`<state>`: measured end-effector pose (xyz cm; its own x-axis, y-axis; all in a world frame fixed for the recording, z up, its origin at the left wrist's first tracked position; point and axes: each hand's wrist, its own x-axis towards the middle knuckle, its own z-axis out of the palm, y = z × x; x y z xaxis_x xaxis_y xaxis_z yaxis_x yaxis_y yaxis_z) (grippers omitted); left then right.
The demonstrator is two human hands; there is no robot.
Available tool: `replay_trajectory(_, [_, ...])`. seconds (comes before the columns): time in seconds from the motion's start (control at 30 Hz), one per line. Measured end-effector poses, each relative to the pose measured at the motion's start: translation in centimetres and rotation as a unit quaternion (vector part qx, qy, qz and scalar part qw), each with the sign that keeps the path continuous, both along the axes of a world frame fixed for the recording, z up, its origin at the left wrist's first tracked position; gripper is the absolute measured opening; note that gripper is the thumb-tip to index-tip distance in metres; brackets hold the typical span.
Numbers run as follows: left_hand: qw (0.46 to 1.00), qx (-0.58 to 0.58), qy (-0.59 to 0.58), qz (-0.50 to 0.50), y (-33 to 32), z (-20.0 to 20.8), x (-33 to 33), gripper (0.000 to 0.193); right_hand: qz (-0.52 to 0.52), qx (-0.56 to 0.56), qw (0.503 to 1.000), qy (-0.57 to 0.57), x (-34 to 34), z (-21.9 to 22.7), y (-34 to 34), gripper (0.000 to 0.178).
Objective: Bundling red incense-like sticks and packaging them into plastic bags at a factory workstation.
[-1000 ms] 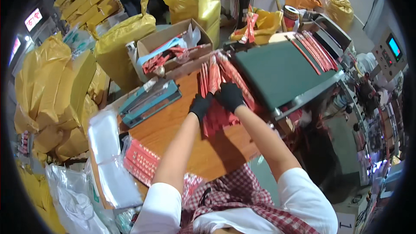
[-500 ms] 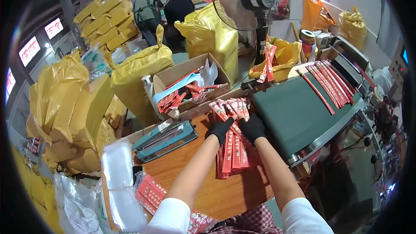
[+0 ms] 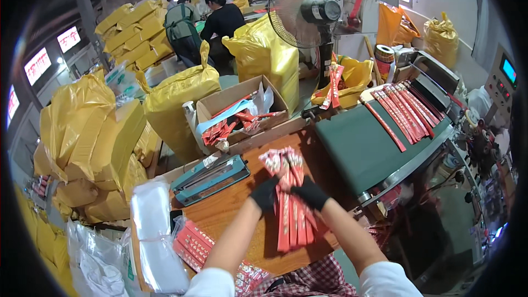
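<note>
My black-gloved left hand (image 3: pixel 266 192) and my black-gloved right hand (image 3: pixel 310 191) close round a bundle of long, narrow red printed packets (image 3: pixel 291 225) from either side. The bundle rests on or just over a brown wooden table (image 3: pixel 231 223), its far ends fanned out. What the packets contain does not show. A teal bag sealer (image 3: pixel 212 182) lies left of the bundle. On the green conveyor belt (image 3: pixel 352 154) to the right, several similar red packets (image 3: pixel 404 113) lie side by side. More red packets in clear plastic (image 3: pixel 192 242) are near my left forearm.
Clear plastic bags (image 3: pixel 155 231) are stacked at the table's left edge. Behind the table stand an open cardboard box (image 3: pixel 275 99) of red packets, yellow sacks (image 3: pixel 181 91) and a fan (image 3: pixel 308 11). A control panel (image 3: pixel 501 80) is at right. Other people work farther back.
My hands and the bundle have come slightly nearer to me, the hands drawing lower along it. The packets on the belt have shifted left in the picture.
</note>
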<state>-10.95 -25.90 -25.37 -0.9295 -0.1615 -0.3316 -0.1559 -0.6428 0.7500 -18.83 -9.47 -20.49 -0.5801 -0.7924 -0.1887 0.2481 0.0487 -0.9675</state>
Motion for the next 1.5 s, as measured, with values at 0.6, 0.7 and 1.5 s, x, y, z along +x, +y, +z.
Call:
replay_trajectory(0.6, [0.739,-0.629,0.195,0.144,6.2,10.0,19.7,0.097,0.146,-0.155,0.954,0.213,10.5,10.3,3.8,0.136])
replay_trajectory(0.7, [0.686,-0.708,0.132,0.103,5.4,7.1,19.5,0.093,0.151,-0.328,0.913,0.192,10.4,10.7,2.5,0.150])
replay_trajectory(1.5, [0.951,-0.078,0.221,0.201,7.3,8.4,26.5,0.050,0.431,-0.226,0.859,0.160,17.2,10.5,-5.2,0.063])
